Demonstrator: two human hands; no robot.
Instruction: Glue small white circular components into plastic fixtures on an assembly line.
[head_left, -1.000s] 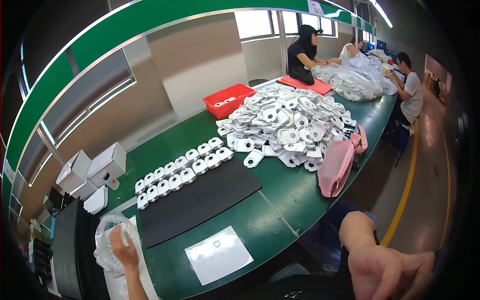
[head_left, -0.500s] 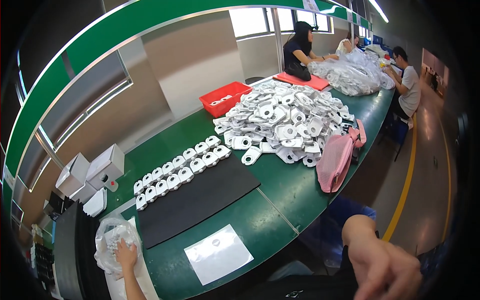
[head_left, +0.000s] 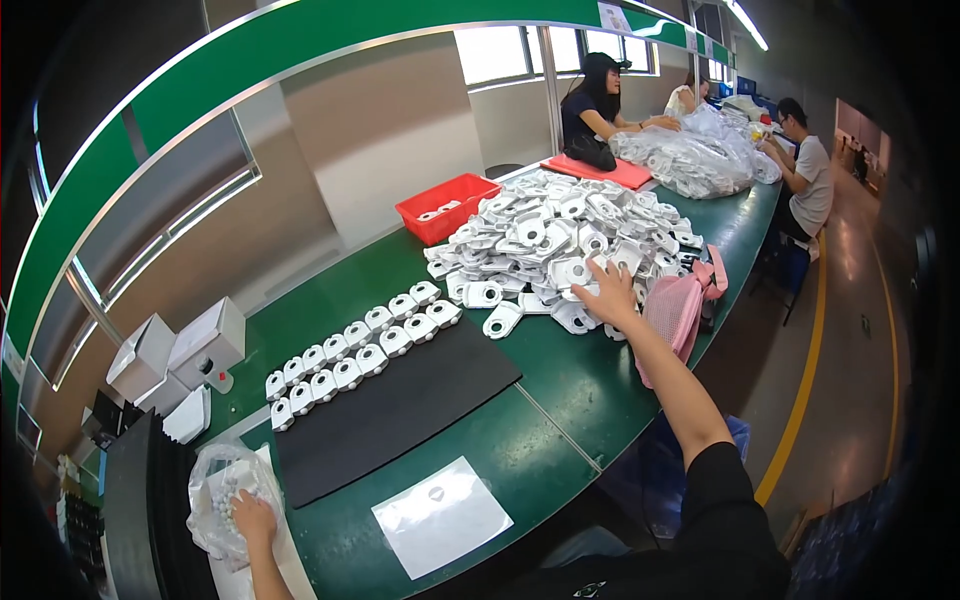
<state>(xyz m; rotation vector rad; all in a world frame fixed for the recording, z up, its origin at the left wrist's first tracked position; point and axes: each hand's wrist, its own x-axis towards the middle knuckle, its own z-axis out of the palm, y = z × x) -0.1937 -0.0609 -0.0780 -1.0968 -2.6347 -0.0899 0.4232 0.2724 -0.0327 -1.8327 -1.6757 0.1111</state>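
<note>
My left hand point(head_left: 254, 517) is inside a clear plastic bag point(head_left: 205, 522) at the lower left. Its fingers are drawn together among small whitish round pieces point(head_left: 226, 492); what they hold is too small to make out. My right hand point(head_left: 610, 296) is stretched out over the near right side of a big heap of white plastic housings point(head_left: 545, 225), each with a round hole. Its fingers are spread, touching or just above the housings, with none gripped. Two rows of similar housings point(head_left: 346, 372) line the far side of a black mat point(head_left: 400, 420).
On the green table point(head_left: 560, 430) lie a white sheet point(head_left: 440, 520) in front and a pink mesh bag point(head_left: 672, 315) by my right forearm. A red bin point(head_left: 445, 205) stands behind the heap. White boxes point(head_left: 205, 335) are at left. Several people sit farther along the table.
My right hand has swung from the lower right, off the table, up to the heap and spread its fingers. My left hand stays in the bag, its fingers now more bunched.
</note>
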